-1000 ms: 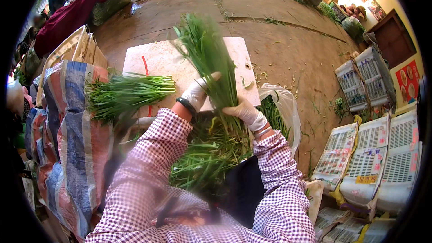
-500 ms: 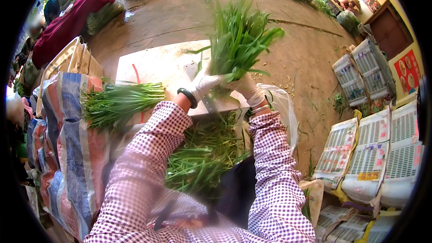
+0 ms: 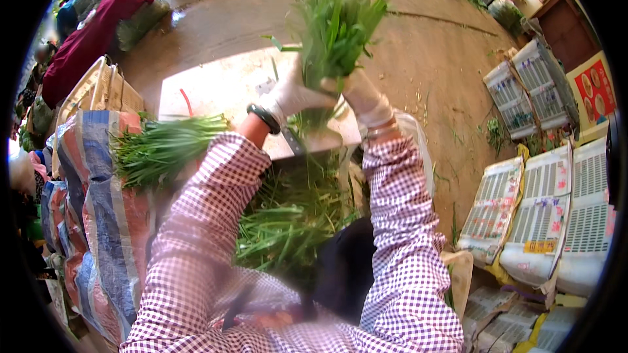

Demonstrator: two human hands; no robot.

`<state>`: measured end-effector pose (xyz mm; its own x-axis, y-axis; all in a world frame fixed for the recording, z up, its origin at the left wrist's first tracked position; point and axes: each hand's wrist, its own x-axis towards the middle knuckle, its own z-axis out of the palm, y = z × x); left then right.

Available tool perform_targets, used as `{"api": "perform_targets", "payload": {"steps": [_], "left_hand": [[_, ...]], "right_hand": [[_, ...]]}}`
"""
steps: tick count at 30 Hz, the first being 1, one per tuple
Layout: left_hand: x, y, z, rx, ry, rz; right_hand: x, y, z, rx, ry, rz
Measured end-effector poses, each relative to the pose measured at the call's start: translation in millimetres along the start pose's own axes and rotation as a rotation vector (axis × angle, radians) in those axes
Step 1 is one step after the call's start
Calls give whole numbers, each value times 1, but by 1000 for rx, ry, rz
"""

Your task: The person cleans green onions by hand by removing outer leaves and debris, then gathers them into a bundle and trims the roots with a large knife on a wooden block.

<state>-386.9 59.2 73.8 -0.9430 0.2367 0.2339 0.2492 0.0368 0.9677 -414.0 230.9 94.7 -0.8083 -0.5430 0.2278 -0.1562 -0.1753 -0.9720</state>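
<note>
Upright over a pale low table (image 3: 209, 88), a bunch of long flat-leaved greens (image 3: 340, 39), like garlic chives, is held between my two white-gloved hands. My left hand (image 3: 294, 95) closes round its lower part from the left, a dark bangle at the wrist. My right hand (image 3: 366, 99) grips it from the right side. Blurred stems hang below my hands. Beside my left wrist, partly hidden, lies what looks like a dark-handled knife (image 3: 292, 141). A second bunch of greens (image 3: 167, 147) lies at the table's left, its leaves over a striped sheet.
Loose green trimmings (image 3: 281, 235) lie heaped below the table, near my lap. The striped plastic sheet (image 3: 104, 202) and a cream crate (image 3: 98, 95) are at the left. White slatted crates (image 3: 543, 222) line the right. A clear plastic bag (image 3: 418, 150) hangs by my right wrist.
The view has shifted a little. My hands and the bunch have moved slightly up and left in the picture, and more stems show below my hands. Both hands keep hold.
</note>
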Motion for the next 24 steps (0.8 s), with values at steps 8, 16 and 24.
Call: {"api": "perform_targets", "payload": {"steps": [8, 16, 24], "left_hand": [[2, 12, 9, -258, 188, 149], [2, 9, 2, 120, 21, -1], [-32, 42, -16, -35, -54, -214]], "right_hand": [[0, -33, 15, 244, -20, -35], [22, -35, 51, -106, 395, 11], [23, -10, 46, -248, 439, -287]]}}
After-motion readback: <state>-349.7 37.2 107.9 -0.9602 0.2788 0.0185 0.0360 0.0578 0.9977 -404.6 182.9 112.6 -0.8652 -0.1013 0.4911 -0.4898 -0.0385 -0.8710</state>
